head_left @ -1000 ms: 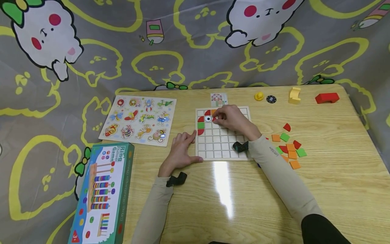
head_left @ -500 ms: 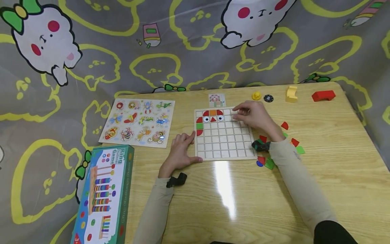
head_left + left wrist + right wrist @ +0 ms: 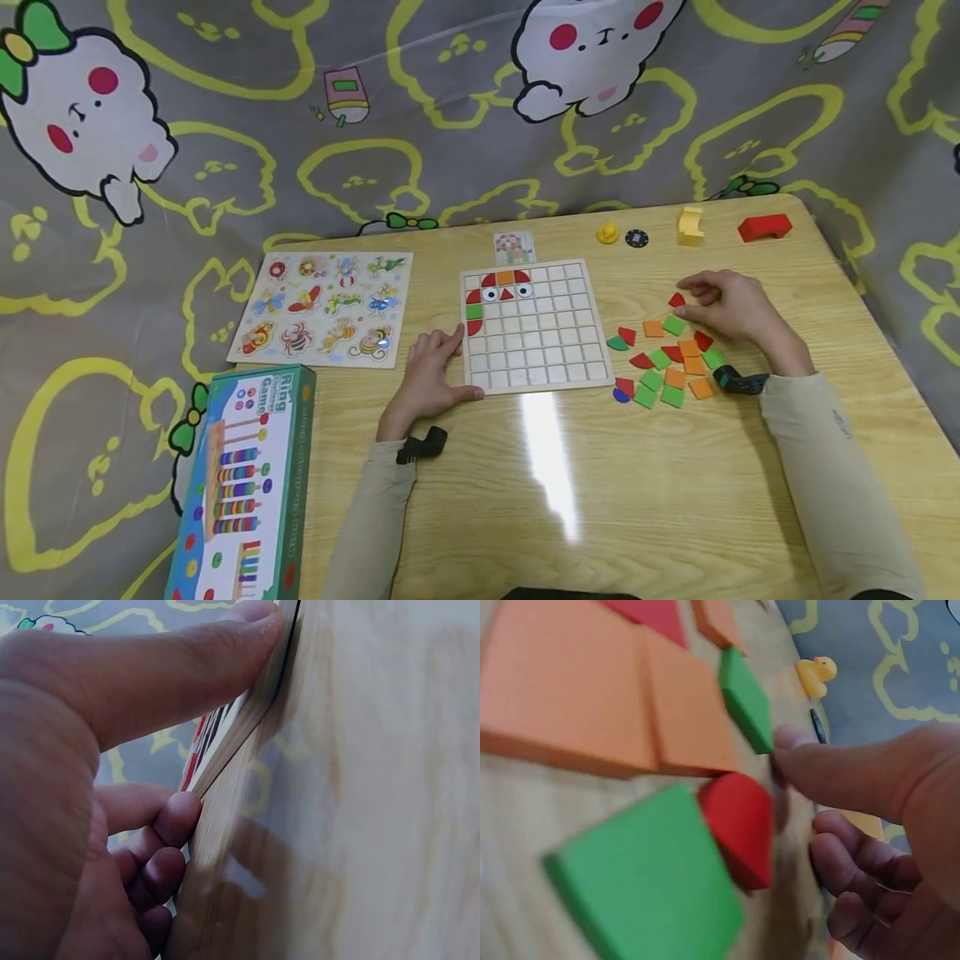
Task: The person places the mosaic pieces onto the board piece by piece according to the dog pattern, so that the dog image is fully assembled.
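Observation:
My left hand (image 3: 427, 375) rests at the near-left corner of a white gridded puzzle board (image 3: 540, 346), thumb and forefinger touching its edges. In the left wrist view, the thumb lies along the board's side. Several tiles sit in its upper-left squares, including two eye tiles (image 3: 490, 294), a red triangle (image 3: 506, 293), an orange square (image 3: 505, 277) and a green square (image 3: 474, 311). My right hand (image 3: 731, 308) has its thumb and forefinger around a red quarter-circle tile (image 3: 677, 300) among the loose tiles. Whether they pinch it is hidden in the right wrist view.
Loose green, orange and red tiles (image 3: 651, 380) lie right of the board. A pattern card (image 3: 513, 247) lies behind it. A yellow duck (image 3: 608, 232), black chip (image 3: 637, 238), yellow block (image 3: 690, 227) and red block (image 3: 765, 227) stand farther back. An insect puzzle (image 3: 322, 310) and game box (image 3: 243, 483) are left.
My right hand has left the tiles on the board and moved right to the loose ones, uncovering the right eye tile and the red triangle. My left hand stays at the board's corner.

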A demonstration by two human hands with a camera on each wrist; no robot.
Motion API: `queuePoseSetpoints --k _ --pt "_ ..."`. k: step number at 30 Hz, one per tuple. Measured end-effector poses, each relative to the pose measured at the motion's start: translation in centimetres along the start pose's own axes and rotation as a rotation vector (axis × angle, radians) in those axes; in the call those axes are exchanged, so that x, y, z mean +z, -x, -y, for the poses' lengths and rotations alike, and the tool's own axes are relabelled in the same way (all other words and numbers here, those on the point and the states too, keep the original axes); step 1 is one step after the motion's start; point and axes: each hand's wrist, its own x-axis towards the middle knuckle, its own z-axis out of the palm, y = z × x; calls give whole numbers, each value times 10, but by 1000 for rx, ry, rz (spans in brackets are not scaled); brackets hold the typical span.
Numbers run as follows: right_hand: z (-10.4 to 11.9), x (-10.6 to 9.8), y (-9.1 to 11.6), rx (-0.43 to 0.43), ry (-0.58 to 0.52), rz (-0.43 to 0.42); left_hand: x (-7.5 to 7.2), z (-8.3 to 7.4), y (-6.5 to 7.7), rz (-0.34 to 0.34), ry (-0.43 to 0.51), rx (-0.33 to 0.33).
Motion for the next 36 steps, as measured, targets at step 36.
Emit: queuePoseSetpoints --k 36 --pt "128 85 -63 -255 -395 -2 0 5 0 -14 -24 31"
